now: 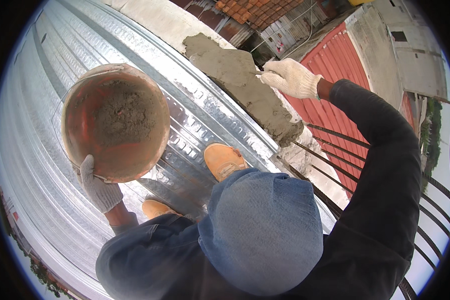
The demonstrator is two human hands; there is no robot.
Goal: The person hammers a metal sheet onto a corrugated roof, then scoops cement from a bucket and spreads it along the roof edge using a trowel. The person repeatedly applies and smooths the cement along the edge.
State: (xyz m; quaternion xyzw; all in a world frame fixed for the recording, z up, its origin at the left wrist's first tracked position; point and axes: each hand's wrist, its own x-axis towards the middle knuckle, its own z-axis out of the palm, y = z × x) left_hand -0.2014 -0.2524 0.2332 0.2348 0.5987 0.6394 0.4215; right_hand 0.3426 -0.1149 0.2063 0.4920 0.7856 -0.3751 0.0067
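My left hand (99, 187), in a pale knit glove, grips the near rim of a round, mortar-smeared bucket (152, 157). Grey, lumpy wet mortar (127, 112) lies inside it, with reddish inner wall showing around. Over at the upper right, my right hand (291, 78), in a cream knit glove, is closed just above a strip of grey mortar (245, 82) spread along the wall top. Something thin shows at its fingers, but most of it is hidden and its kind is unclear.
Ribbed, shiny metal decking (40, 165) spreads under my tan boots (224, 160). Dark steel bars (330, 172) stick out past the mortar's near end. Beyond the wall are a lower red corrugated roof (337, 62) and stacked orange tiles (265, 12). Faded blue cloth (265, 230) fills the lower middle.
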